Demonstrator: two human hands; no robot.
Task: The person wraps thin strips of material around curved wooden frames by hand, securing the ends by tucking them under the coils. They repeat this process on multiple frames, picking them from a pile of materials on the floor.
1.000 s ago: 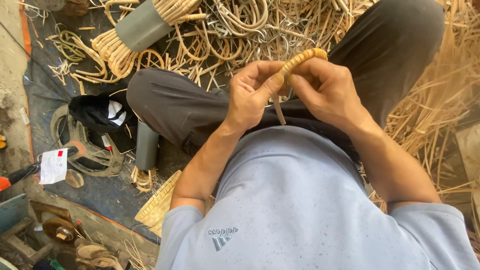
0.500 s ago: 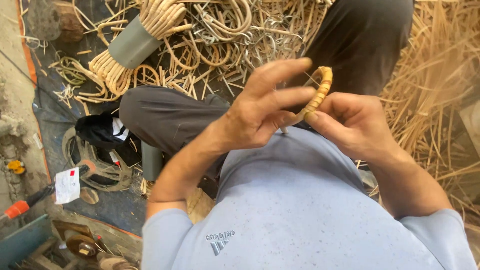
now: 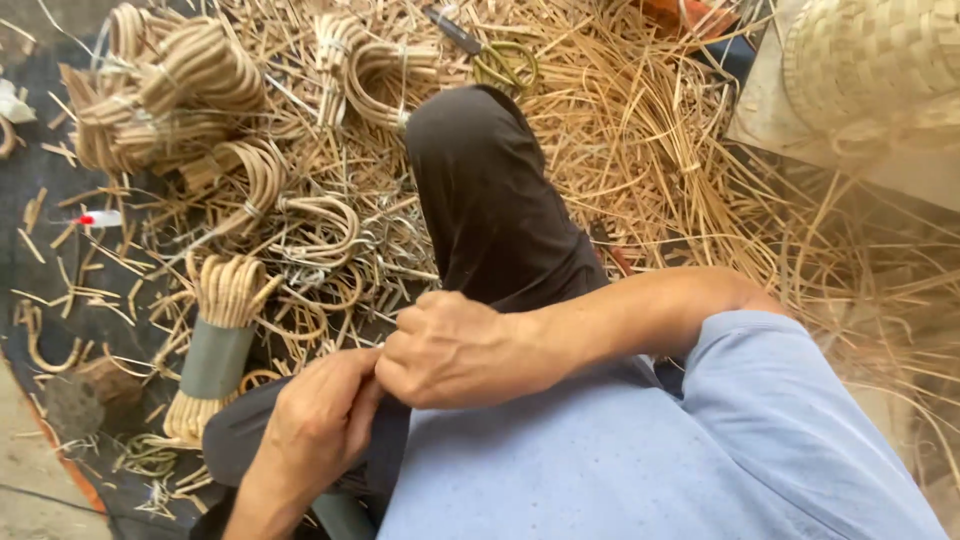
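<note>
My left hand (image 3: pixel 320 420) and my right hand (image 3: pixel 450 350) are both closed and pressed together low over my lap, just above my blue shirt (image 3: pixel 620 450). The curved, wrapped rattan piece they held a moment ago is hidden between them. My right fist lies over the fingers of the left. My raised knee in dark trousers (image 3: pixel 490 190) stands just beyond the hands.
Bundles of bent rattan loops (image 3: pixel 180 80) lie at the far left, and one bundle in a grey band (image 3: pixel 220 350) lies near my left hand. Green-handled scissors (image 3: pixel 500 60) rest among loose cane strips (image 3: pixel 650 150). A woven basket (image 3: pixel 880 60) stands at the upper right.
Both hands have dropped from chest height to my lap and closed together, so the wrapped rattan piece no longer shows. My view has swung over the knee and the cane pile.
</note>
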